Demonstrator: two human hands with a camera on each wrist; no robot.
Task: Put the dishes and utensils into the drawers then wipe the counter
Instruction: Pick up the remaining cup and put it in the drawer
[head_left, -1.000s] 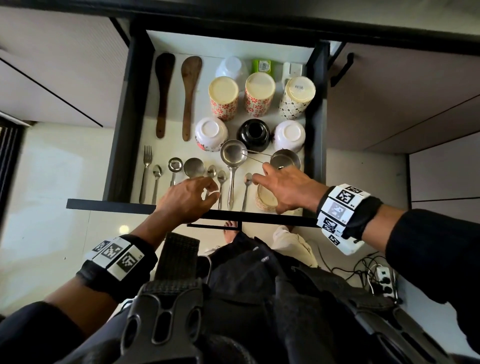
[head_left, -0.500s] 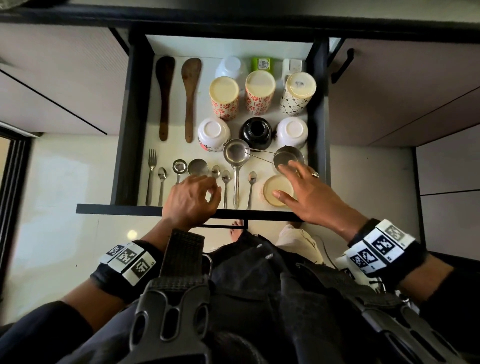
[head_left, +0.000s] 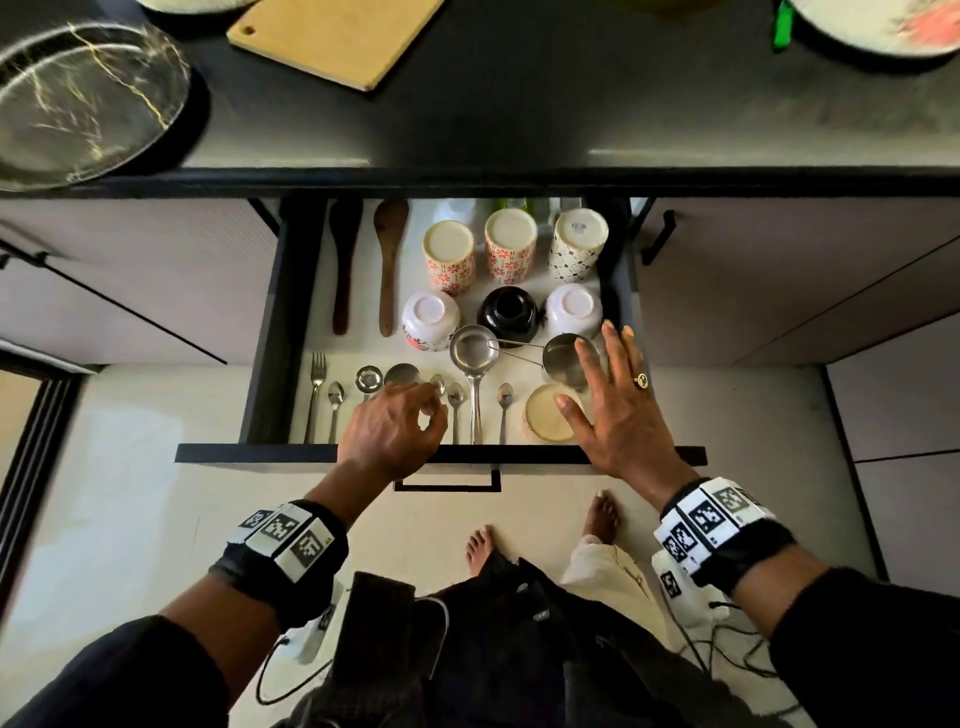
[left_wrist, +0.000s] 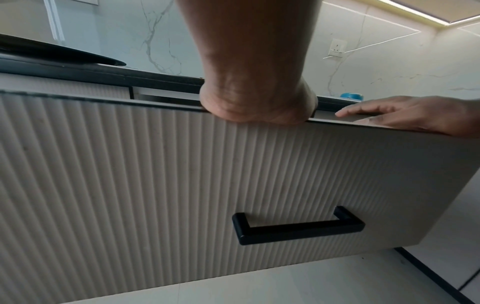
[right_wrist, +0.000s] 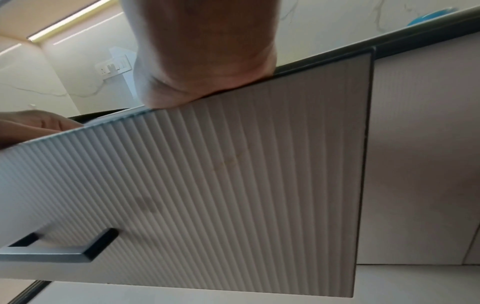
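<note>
Over the open drawer (head_left: 270, 332) of cups and spoons, our left hand (head_left: 390, 434) curls, contents unclear; our right hand (head_left: 618, 410) spreads flat above a steel cup (head_left: 563, 358). No writing is legible.

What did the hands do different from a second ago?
The right hand let go of the small cup it was setting down and now lies spread flat over it and the steel cup. The view tipped up, so the counter now shows. The left hand stayed curled over the spoons; the drawer stayed open.
</note>
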